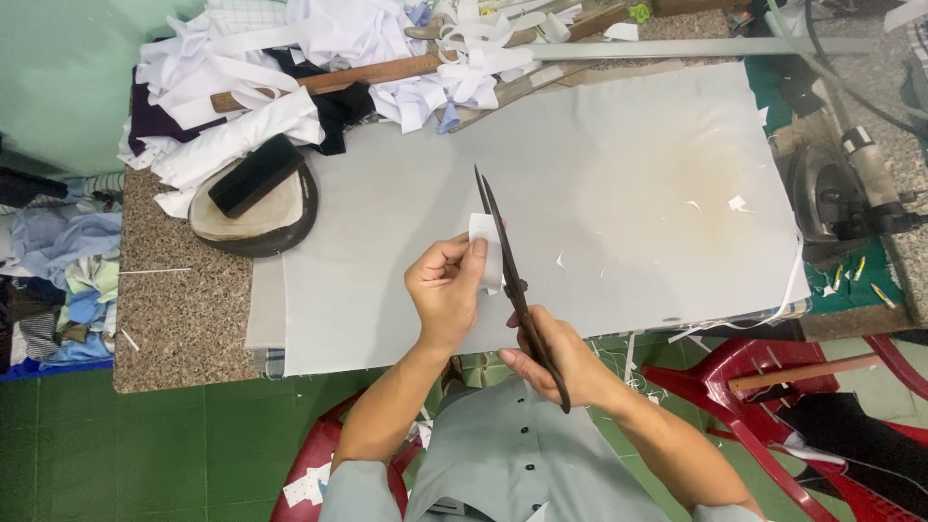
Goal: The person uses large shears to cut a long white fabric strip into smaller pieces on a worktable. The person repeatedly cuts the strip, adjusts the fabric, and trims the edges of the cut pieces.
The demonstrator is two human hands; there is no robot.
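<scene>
Grey cloth [619, 193], hands (both full), scissors [507, 271], white strip [486, 246]

Heap of white cloth strips [319, 58], wooden ruler [329, 82], red plastic chair [773, 396], black block [254, 174]

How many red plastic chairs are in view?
2: one red chair at lower right beside the table, another under the person's left arm. More may be hidden.

Hands meet over the near edge of the table

Left hand [447, 290] pinches a fabric strip [486, 251] just left of the scissors [512, 280], right hand [556, 362] gripping them behind; cloth sheet [619, 193] lies beneath, scrap pile [290, 68] at far left, chair [773, 387] to the right.
</scene>
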